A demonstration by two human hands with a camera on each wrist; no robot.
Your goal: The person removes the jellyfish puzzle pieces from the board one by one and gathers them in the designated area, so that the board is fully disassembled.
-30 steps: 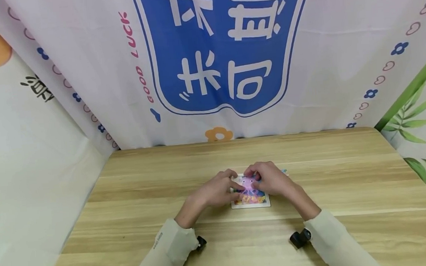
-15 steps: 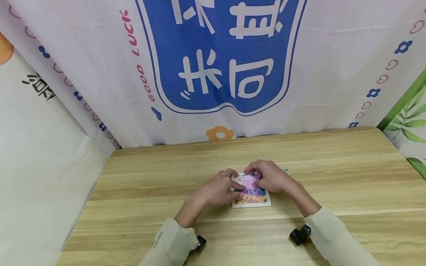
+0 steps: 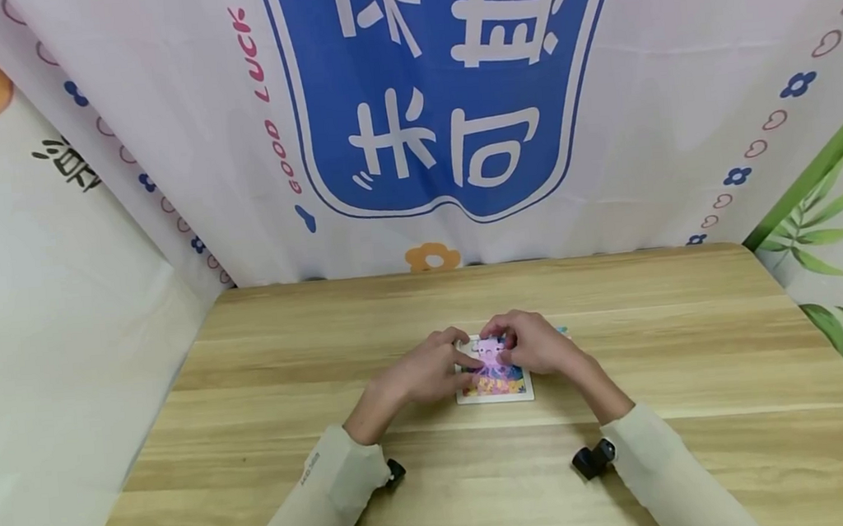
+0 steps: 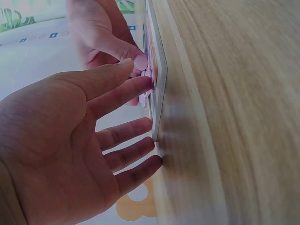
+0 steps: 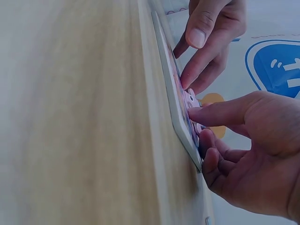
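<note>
A small square jigsaw puzzle board [image 3: 506, 398] with a white rim and a pink octopus picture lies on the table between both hands. The right hand [image 3: 538, 343] pinches a pink puzzle piece [image 5: 191, 97] with a face printed on it, thumb on the near side and fingers at the far side. That piece stands tilted off the board in the right wrist view. The left hand [image 3: 428, 371] has its fingers spread, with the index fingertip on the picture and other fingertips at the board's left edge and the table, as the left wrist view [image 4: 56, 136] shows.
The wooden table [image 3: 288, 364] extends around the board. A small blue-tipped thing [image 3: 563, 330] shows partly behind the right hand. Printed curtains [image 3: 677, 111] hang behind the table and at both sides. A black wrist camera [image 3: 593, 459] sits below the right sleeve.
The head view has shifted slightly. Both hands stay almost where they were, and the pink piece looks a little more tilted up under the right fingers.
</note>
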